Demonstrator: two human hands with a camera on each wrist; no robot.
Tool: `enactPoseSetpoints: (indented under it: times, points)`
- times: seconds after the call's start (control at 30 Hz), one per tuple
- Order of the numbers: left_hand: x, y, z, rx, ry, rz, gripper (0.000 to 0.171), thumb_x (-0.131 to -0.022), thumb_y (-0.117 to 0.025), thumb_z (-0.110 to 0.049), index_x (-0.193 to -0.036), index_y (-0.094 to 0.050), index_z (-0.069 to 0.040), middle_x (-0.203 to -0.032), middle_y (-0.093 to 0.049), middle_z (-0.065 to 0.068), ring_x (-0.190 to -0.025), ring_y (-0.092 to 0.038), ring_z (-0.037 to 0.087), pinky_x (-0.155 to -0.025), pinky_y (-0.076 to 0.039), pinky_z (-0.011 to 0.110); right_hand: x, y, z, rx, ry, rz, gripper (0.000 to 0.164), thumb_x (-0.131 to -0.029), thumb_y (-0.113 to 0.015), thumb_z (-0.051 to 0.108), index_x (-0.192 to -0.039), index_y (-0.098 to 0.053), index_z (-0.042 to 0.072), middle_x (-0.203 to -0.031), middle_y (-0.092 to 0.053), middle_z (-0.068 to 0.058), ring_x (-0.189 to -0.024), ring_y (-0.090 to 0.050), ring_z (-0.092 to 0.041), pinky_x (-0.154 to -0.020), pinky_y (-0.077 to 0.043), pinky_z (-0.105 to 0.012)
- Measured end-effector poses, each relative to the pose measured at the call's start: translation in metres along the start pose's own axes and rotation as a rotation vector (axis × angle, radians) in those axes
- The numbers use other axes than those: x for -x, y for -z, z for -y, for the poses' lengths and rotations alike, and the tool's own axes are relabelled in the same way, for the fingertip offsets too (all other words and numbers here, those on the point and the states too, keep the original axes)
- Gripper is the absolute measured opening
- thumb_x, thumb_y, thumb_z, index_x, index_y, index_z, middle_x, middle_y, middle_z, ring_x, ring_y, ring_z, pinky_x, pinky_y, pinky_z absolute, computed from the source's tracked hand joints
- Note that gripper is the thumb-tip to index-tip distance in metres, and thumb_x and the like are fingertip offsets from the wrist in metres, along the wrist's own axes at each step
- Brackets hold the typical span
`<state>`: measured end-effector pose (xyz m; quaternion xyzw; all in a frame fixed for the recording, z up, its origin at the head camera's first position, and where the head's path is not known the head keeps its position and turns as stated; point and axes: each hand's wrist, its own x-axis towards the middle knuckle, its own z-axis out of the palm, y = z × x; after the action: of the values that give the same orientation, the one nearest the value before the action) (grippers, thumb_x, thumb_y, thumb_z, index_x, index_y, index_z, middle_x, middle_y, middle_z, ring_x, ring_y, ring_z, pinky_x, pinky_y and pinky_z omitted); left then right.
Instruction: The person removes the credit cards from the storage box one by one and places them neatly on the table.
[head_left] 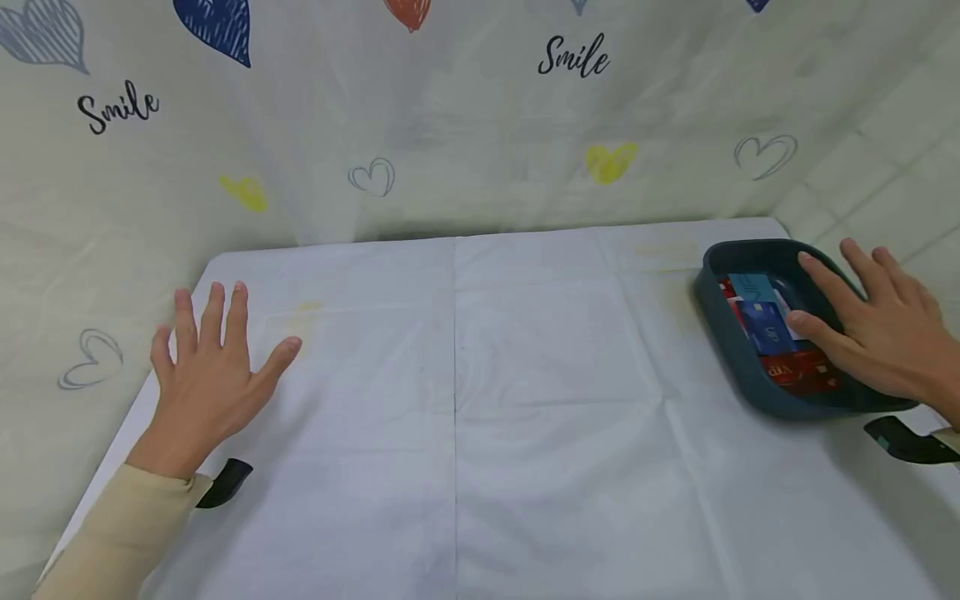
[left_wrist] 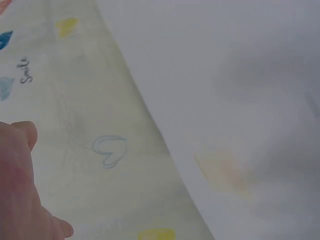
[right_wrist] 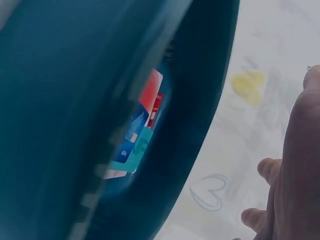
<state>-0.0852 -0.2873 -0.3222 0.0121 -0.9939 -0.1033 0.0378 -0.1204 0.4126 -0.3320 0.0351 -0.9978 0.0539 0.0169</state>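
Observation:
A dark teal plastic bin stands at the right end of the table. Several cards lie loosely in it: a blue card with a chip, a red card lettered VIP and a light blue card among them. Over the bin's right side is my right hand, fingers spread, partly covering the opening; I cannot tell whether it touches the rim. In the right wrist view the bin's wall hides some of the cards. My left hand is spread above the table's left side, holding nothing.
A white cover with creases and a centre seam lies over the table. Behind it hangs a pale cloth printed with hearts and the word Smile. Each wrist wears a dark device, one seen by the left sleeve.

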Motion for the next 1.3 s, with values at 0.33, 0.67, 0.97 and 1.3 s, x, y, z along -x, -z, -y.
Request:
enactPoseSetpoints:
  times: [0.33, 0.67, 0.97, 1.3]
  points:
    - [-0.004, -0.003, -0.016, 0.016, -0.036, -0.018, 0.097, -0.100, -0.036, -0.072, -0.167, 0.002, -0.013, -0.174, 0.004, 0.023, -0.159, 0.023, 0.046, -0.119, 0.006, 0.077, 0.002, 0.004, -0.003, -0.009, 0.030, 0.005, 0.084, -0.107, -0.037, 0.058, -0.166, 0.002, 0.012, -0.170, 0.015, -0.029, -0.156, 0.013, -0.058, -0.119, 0.000, -0.082]
    - [-0.011, -0.007, -0.035, 0.022, -0.068, -0.012, 0.096, -0.100, -0.035, -0.073, -0.167, 0.003, -0.015, -0.175, 0.003, 0.021, -0.160, 0.023, 0.044, -0.119, 0.005, 0.077, 0.000, -0.005, -0.019, -0.003, 0.066, -0.016, 0.086, -0.106, -0.042, 0.057, -0.167, -0.001, 0.013, -0.171, 0.007, -0.031, -0.153, -0.002, -0.063, -0.116, -0.009, -0.082]
    - [-0.016, -0.013, -0.053, 0.022, -0.097, -0.003, 0.097, -0.100, -0.036, -0.073, -0.167, 0.001, -0.014, -0.174, -0.002, 0.023, -0.161, 0.018, 0.045, -0.119, 0.002, 0.076, -0.002, -0.006, -0.026, -0.041, 0.028, 0.019, 0.091, -0.105, -0.047, 0.056, -0.166, 0.000, 0.006, -0.168, 0.003, -0.038, -0.145, -0.009, -0.071, -0.113, -0.014, -0.083]
    - [-0.022, -0.022, -0.073, 0.016, -0.151, -0.010, 0.098, -0.099, -0.040, -0.073, -0.168, -0.003, -0.014, -0.173, -0.010, 0.025, -0.161, 0.010, 0.046, -0.118, -0.002, 0.075, -0.009, -0.012, -0.044, -0.040, -0.015, 0.074, 0.101, -0.104, -0.045, 0.059, -0.161, 0.002, -0.010, -0.160, -0.005, -0.049, -0.141, -0.015, -0.071, -0.112, -0.017, -0.083]
